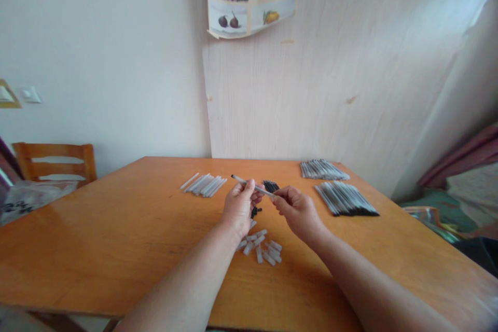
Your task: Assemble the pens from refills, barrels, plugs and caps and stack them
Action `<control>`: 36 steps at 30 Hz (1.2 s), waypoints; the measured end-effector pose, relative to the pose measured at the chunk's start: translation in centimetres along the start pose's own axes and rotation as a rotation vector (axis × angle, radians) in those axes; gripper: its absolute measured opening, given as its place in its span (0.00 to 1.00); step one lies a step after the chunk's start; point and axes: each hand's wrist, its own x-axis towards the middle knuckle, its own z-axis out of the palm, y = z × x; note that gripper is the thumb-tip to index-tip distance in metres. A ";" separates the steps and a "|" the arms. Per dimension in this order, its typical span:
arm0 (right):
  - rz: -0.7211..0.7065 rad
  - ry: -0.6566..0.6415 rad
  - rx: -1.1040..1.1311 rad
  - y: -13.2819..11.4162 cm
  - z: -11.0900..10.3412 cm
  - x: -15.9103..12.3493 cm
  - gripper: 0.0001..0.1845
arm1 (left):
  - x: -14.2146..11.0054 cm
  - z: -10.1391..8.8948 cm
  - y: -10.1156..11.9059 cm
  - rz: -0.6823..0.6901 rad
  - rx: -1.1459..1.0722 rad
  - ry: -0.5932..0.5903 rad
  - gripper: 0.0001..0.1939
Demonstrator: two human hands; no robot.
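Note:
My left hand (241, 205) is closed around a slim translucent pen barrel (239, 179) with a dark end at its upper left. At the barrel's lower right end, my right hand (293, 207) pinches with thumb and forefinger; what exactly lies between those fingertips is too small to make out. Just behind the hands is a small bundle of black pen parts (271, 185). Small black plugs (255, 212) lie partly hidden beside my left wrist. Nearer to me, several short translucent caps (260, 252) are scattered on the table.
Loose translucent tubes (208, 185) lie in a pile left of the hands on the wooden table (116, 238). To the right are two stacks of pens, a nearer one (344, 198) and a farther one (322, 169). A wooden chair (56, 153) stands beyond the table's left side.

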 end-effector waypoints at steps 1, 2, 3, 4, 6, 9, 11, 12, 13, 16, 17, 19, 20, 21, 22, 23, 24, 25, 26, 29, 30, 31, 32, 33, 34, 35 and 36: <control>0.000 0.004 0.000 0.0 0.0 0.0 0.11 | 0.0 0.0 0.0 -0.001 -0.004 0.001 0.15; -0.003 0.006 -0.003 0.0 0.0 0.0 0.11 | -0.1 0.1 0.0 -0.002 -0.007 0.003 0.15; -0.005 0.009 -0.006 0.0 0.0 0.0 0.11 | -0.1 0.1 0.0 -0.003 -0.009 0.005 0.15; -0.005 0.012 -0.009 0.0 0.0 0.0 0.11 | -0.1 0.1 0.1 -0.003 -0.011 0.007 0.14; -0.003 0.016 -0.017 0.0 0.0 0.0 0.11 | -0.2 0.2 0.1 -0.004 -0.013 0.007 0.14; -0.004 0.006 -0.008 -0.1 -0.1 0.0 0.12 | -0.2 0.1 0.1 -0.010 -0.015 0.004 0.14; -0.004 -0.006 0.011 -0.2 -0.1 0.0 0.11 | -0.2 0.1 0.1 -0.014 -0.018 0.000 0.14; -0.003 -0.011 0.019 -0.2 -0.1 0.0 0.11 | -0.1 0.1 0.1 -0.016 -0.020 -0.003 0.14; -0.002 -0.012 0.023 -0.3 -0.1 -0.1 0.11 | -0.1 0.0 0.1 -0.018 -0.022 -0.005 0.14; -0.002 -0.012 0.010 -0.2 -0.1 -0.1 0.11 | -0.1 0.0 0.0 -0.019 -0.026 -0.003 0.14; -0.002 -0.012 0.006 -0.2 -0.1 -0.1 0.11 | -0.1 0.0 0.0 -0.016 -0.025 0.001 0.14; -0.002 -0.012 0.004 -0.2 0.0 -0.1 0.11 | -0.2 0.1 0.0 -0.005 -0.018 0.005 0.15; -0.004 -0.013 0.007 -0.1 0.0 -0.1 0.11 | -0.2 0.1 0.0 0.003 -0.015 0.004 0.15; -0.007 -0.012 0.012 -0.1 0.0 0.0 0.11 | -0.2 0.1 0.0 0.008 -0.011 0.002 0.16; -0.010 -0.013 0.016 0.0 0.0 0.0 0.11 | -0.3 0.1 0.1 0.012 -0.007 -0.002 0.16; -0.013 -0.013 0.018 0.0 0.0 0.0 0.12 | -0.3 0.1 0.1 0.015 -0.004 -0.004 0.17; -0.013 -0.014 0.023 0.1 0.0 0.0 0.12 | -0.3 0.2 0.1 0.017 -0.001 -0.005 0.17; -0.011 -0.020 0.032 0.2 0.0 0.0 0.12 | -0.2 0.2 0.1 0.017 0.002 -0.006 0.17; -0.005 -0.027 0.045 0.2 0.1 0.1 0.12 | -0.2 0.1 0.1 0.019 0.006 -0.008 0.17; 0.016 -0.035 0.084 0.3 0.2 0.1 0.11 | 0.0 0.1 0.1 0.035 0.026 -0.008 0.17; 0.022 -0.033 0.089 0.2 0.3 0.2 0.11 | 0.1 0.1 0.1 0.044 0.036 -0.009 0.18; 0.025 -0.029 0.088 0.2 0.3 0.2 0.11 | 0.3 0.0 0.1 0.052 0.047 -0.012 0.18; 0.026 -0.029 0.084 0.1 0.4 0.3 0.11 | 0.4 0.0 0.2 0.058 0.059 -0.018 0.19; 0.023 -0.033 0.079 0.1 0.4 0.3 0.11 | 0.4 -0.1 0.2 0.062 0.071 -0.027 0.19; 0.020 -0.039 0.076 0.1 0.5 0.4 0.11 | 0.5 -0.2 0.3 0.066 0.079 -0.037 0.19; 0.018 -0.043 0.073 0.1 0.5 0.4 0.11 | 0.6 -0.2 0.4 0.070 0.088 -0.048 0.19; 0.016 -0.045 0.069 0.2 0.5 0.5 0.11 | 0.6 -0.3 0.5 0.076 0.100 -0.057 0.19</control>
